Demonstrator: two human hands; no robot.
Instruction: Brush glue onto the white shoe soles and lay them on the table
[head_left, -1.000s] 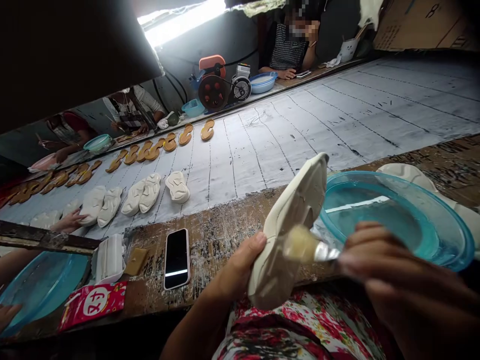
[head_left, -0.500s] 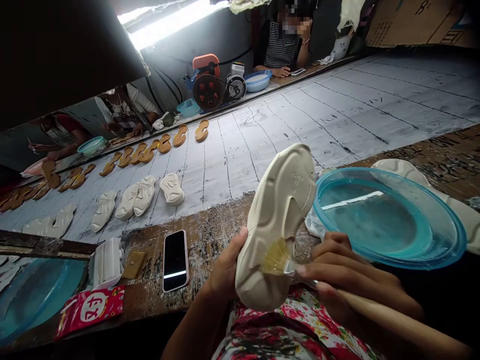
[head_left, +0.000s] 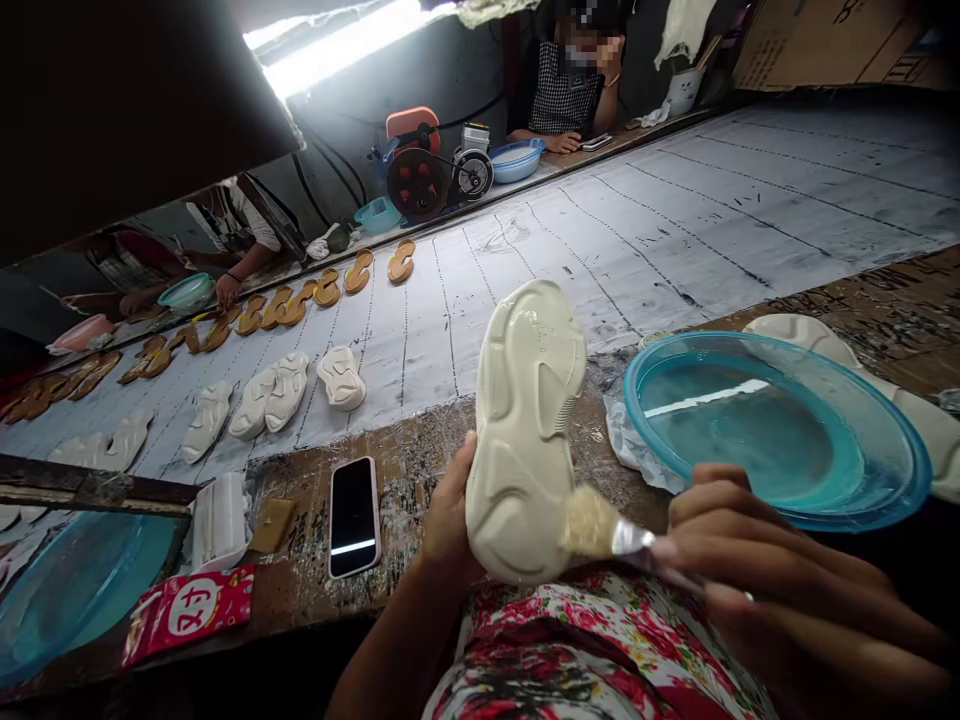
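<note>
A cream shoe sole (head_left: 525, 430) stands nearly upright before me, its moulded underside facing me and shining wet. Its left edge is gripped by my left hand (head_left: 450, 520), the thumb along the side and the other fingers hidden behind. My right hand (head_left: 772, 570) is closed round a brush (head_left: 592, 525) with pale bristles and a metal ferrule. The bristle tips touch the lower right edge of the sole. Right of the sole, a blue translucent basin (head_left: 637, 400) holds cloudy liquid.
A phone (head_left: 354, 520), a red packet (head_left: 191, 610) and a white box (head_left: 221, 520) lie on the bench at left. Cream soles (head_left: 285, 390) and tan soles (head_left: 328, 288) line the marked white belt (head_left: 510, 290). Co-workers sit across it, near a motor (head_left: 472, 172).
The brush has moved from the sole's middle to its lower right edge. The sole has turned more upright and shifted left. At far left, a co-worker's hand now reaches to the tan soles.
</note>
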